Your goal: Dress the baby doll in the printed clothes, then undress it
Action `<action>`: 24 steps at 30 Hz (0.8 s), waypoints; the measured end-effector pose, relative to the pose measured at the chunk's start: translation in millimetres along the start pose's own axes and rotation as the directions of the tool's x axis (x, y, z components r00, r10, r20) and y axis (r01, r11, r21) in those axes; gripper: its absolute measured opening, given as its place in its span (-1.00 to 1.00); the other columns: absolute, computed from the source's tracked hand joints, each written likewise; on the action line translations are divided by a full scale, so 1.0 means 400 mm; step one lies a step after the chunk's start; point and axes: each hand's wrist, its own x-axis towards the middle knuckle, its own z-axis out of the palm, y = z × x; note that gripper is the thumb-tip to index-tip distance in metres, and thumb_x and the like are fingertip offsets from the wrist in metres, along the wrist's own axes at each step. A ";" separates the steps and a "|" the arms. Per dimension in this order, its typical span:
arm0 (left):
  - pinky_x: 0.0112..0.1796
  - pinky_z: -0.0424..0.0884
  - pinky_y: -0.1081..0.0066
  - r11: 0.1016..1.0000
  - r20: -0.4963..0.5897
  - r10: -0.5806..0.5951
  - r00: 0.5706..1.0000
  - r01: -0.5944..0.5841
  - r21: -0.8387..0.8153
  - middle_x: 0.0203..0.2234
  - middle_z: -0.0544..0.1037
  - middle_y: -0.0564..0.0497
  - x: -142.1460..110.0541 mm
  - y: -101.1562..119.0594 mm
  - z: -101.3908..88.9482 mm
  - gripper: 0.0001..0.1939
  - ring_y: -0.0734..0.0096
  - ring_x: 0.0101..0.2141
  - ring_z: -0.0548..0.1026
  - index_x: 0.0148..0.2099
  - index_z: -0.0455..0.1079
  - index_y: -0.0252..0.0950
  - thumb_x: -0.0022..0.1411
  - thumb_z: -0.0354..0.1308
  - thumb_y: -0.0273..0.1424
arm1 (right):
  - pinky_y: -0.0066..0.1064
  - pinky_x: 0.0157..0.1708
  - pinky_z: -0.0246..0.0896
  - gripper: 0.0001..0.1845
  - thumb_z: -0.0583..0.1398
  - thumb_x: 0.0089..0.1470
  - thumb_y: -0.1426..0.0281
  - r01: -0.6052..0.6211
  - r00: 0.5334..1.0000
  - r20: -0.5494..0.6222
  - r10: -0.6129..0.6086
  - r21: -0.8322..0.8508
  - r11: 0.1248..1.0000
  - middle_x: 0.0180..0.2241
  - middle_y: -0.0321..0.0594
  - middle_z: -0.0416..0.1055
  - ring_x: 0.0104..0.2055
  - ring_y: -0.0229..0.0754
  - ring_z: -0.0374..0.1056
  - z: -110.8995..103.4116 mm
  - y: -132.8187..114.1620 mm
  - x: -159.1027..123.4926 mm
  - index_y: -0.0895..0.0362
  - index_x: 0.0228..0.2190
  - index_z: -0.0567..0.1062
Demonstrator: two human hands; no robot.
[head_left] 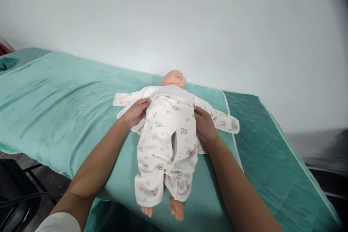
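Note:
A baby doll [175, 78] lies on its back on a light green blanket [81, 90], its head toward the wall. White patterned baby pants [168, 116] cover its legs and reach up over the belly, with a split at the crotch; the bare feet show below the cuffs. Under its body a matching baby shirt [227, 122] is spread, both sleeves stretched out sideways. At the left side of the waistband my left hand [138, 112] is closed on the pants. My right hand [204, 123] pinches the opposite side; its fingertips are partly hidden by the cloth.
A darker green quilted cover [274, 152] extends beyond the blanket on the right. The white wall [174, 25] runs along the far edge of the bed. At the lower left stands a black chair [16, 188], close to the bed's near edge.

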 end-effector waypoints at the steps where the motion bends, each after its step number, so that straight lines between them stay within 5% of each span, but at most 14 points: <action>1: -0.37 0.27 0.48 1.000 0.012 0.007 1.000 -0.007 -0.021 -0.49 0.39 0.12 0.001 -0.003 0.002 -0.73 0.56 -0.46 0.33 -0.31 0.39 -0.32 0.09 0.36 -0.26 | -0.26 -0.30 0.38 -0.80 0.34 -0.12 0.29 -0.016 1.000 -0.015 0.016 0.033 0.999 -0.37 -0.26 0.59 -0.30 -0.08 0.49 0.004 -0.004 -0.002 0.08 -0.37 0.56; 9: -0.34 0.32 0.49 0.999 0.172 -0.040 0.984 0.045 -0.028 -0.42 0.45 0.07 0.001 0.013 -0.008 -0.84 0.55 -0.41 0.41 -0.23 0.45 -0.35 0.08 0.27 -0.47 | -0.16 -0.15 0.44 -0.72 0.33 -0.09 0.32 -0.057 0.992 0.118 0.041 0.137 0.989 -0.19 -0.22 0.62 -0.10 0.04 0.51 -0.015 -0.027 -0.005 0.00 -0.24 0.62; 14: -0.32 0.33 0.50 0.998 0.219 -0.070 0.973 0.070 0.006 -0.40 0.44 0.08 0.006 0.012 -0.023 -0.70 0.57 -0.39 0.39 -0.23 0.44 -0.36 -0.10 0.20 -0.64 | -0.18 -0.17 0.44 -0.65 0.41 -0.13 0.27 -0.084 0.979 0.193 0.060 0.119 0.989 -0.22 -0.21 0.62 -0.13 0.00 0.52 -0.024 -0.016 -0.004 0.01 -0.22 0.59; 24: -0.39 0.23 0.49 0.935 0.179 -0.112 0.977 0.043 0.352 -0.42 0.40 0.12 -0.015 0.037 -0.012 -0.76 0.55 -0.42 0.33 -0.29 0.28 -0.28 -0.06 0.20 -0.57 | -0.36 -0.32 0.37 -0.70 0.44 -0.17 0.29 -0.024 0.986 0.165 0.018 0.033 0.999 -0.31 -0.30 0.58 -0.33 -0.19 0.46 -0.032 0.003 0.005 0.06 -0.36 0.51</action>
